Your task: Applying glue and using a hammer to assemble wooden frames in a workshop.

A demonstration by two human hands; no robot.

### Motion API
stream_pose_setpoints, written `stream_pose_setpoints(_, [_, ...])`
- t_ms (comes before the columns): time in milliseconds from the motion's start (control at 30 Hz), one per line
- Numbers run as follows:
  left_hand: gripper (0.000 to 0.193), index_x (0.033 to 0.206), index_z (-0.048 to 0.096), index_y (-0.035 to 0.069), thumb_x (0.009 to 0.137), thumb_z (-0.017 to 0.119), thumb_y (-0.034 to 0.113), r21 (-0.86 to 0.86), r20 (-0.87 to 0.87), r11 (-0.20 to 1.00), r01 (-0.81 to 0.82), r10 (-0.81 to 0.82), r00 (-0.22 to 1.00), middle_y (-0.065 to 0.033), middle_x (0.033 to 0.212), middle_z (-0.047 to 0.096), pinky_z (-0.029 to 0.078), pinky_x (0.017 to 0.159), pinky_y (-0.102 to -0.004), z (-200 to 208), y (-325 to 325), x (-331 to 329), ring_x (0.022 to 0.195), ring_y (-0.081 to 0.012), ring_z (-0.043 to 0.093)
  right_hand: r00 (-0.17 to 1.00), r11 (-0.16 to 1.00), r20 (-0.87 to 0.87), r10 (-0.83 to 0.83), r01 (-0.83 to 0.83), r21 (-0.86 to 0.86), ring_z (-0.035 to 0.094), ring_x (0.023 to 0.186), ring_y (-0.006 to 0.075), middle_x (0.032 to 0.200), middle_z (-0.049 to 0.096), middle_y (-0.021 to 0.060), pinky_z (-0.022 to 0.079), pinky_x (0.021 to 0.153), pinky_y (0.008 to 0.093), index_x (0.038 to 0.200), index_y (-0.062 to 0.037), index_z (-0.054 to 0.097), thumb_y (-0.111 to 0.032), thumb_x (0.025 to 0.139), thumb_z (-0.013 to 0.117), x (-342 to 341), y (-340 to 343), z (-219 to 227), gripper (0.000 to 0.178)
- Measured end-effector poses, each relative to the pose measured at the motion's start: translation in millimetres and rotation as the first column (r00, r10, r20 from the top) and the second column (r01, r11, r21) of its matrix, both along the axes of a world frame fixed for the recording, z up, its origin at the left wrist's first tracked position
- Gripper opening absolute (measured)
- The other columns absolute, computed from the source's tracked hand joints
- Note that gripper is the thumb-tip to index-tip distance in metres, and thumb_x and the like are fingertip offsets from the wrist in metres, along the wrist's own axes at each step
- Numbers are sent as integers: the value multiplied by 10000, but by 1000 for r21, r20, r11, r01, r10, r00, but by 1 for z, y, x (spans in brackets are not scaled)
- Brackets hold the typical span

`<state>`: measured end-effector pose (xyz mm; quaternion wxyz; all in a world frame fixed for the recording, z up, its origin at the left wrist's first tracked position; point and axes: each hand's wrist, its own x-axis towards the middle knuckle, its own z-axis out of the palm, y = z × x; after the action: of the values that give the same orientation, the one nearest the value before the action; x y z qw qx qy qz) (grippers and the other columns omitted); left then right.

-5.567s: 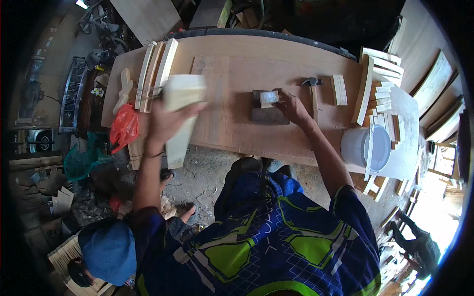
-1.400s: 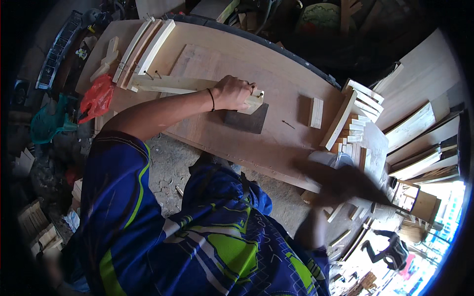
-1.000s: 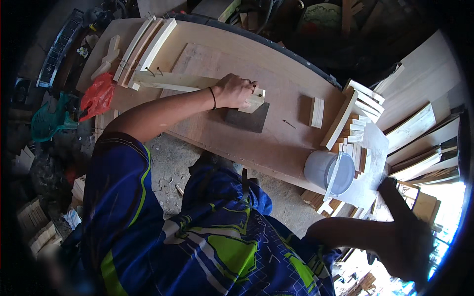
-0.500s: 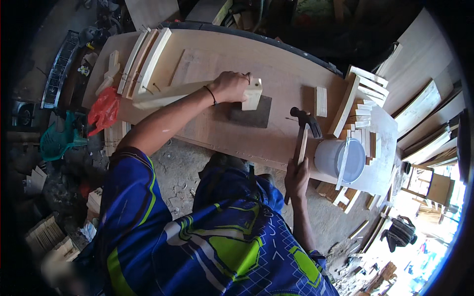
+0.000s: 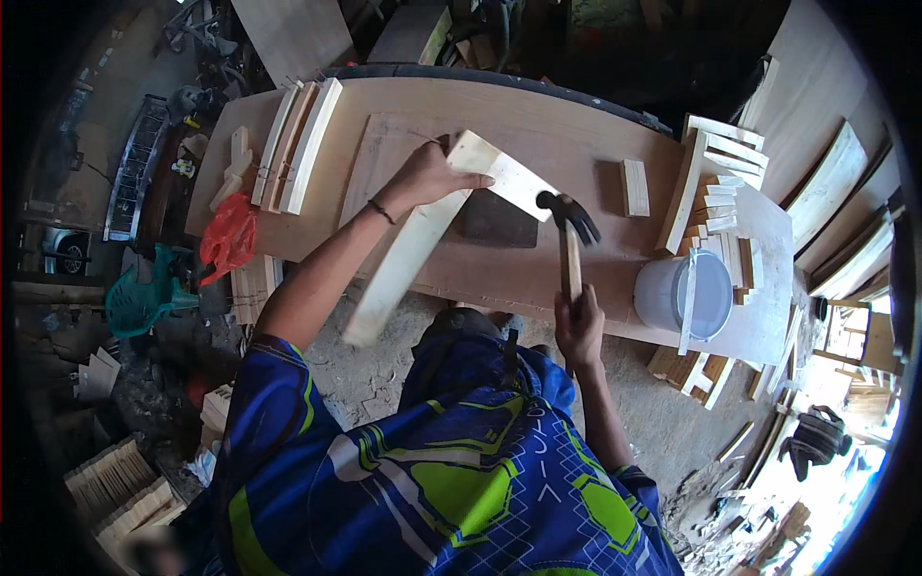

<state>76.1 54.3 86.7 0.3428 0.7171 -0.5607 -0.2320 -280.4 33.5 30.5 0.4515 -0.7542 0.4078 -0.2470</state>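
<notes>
My left hand is closed around the corner of an L-shaped wooden frame piece, lifted over the workbench. Its short arm points right and its long arm slopes down toward me, past the bench's near edge. In my right hand is a claw hammer, gripped by its wooden handle. The hammer's dark head is at the free end of the short arm; I cannot tell whether they touch. Beneath the frame piece, a dark flat block lies on the bench, partly hidden.
On the plywood-topped workbench, long strips with nails lie at the left beside a red plastic bag. A lone wood block, stacked wood pieces and a white bucket with a strip across it are at the right.
The frame piece has turned, its long arm swinging off the bench toward me. The hammer has come closer to the short arm's end. The whole view has shifted slightly.
</notes>
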Motion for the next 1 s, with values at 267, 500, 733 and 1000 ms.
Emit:
stream_pose_setpoints(267, [562, 1151, 538, -8, 744, 778, 297, 125, 572, 987, 101, -155, 806, -237, 990, 701, 560, 797, -495, -51, -21, -34, 898, -405, 698, 972, 929, 112, -209, 161, 334, 495, 545, 123, 650, 490, 37, 408, 501, 293, 1021, -49, 530, -207, 981, 621, -43, 13, 18, 186])
stream_pose_setpoints(500, [492, 1181, 554, 95, 746, 742, 228, 259, 590, 965, 42, -192, 784, -198, 1010, 709, 558, 781, -506, -25, -33, -42, 925, -403, 687, 554, 580, 181, -813, 797, 170, 494, 481, 91, 659, 497, -7, 426, 440, 265, 1205, -42, 533, -372, 1068, 464, -299, -69, 58, 364])
stream_pose_setpoints(733, [515, 1145, 550, 93, 734, 798, 281, 268, 603, 956, 116, -260, 754, -200, 1017, 704, 555, 778, -522, -38, -65, -51, 937, -423, 680, 344, 251, 73, -936, 508, 824, 552, 551, 127, 711, 554, 22, 492, 512, 300, 1024, -61, 537, -303, 991, 593, -623, -118, -71, 250])
stream_pose_setpoints(1000, [518, 1173, 486, 94, 744, 755, 198, 260, 545, 953, 158, -279, 790, -170, 1102, 665, 560, 800, -503, -28, -34, -33, 961, -411, 669, 509, 486, 53, -859, 780, 395, 441, 530, 60, 698, 479, -44, 401, 477, 235, 1284, -104, 583, -332, 1034, 549, -476, -150, -37, 340])
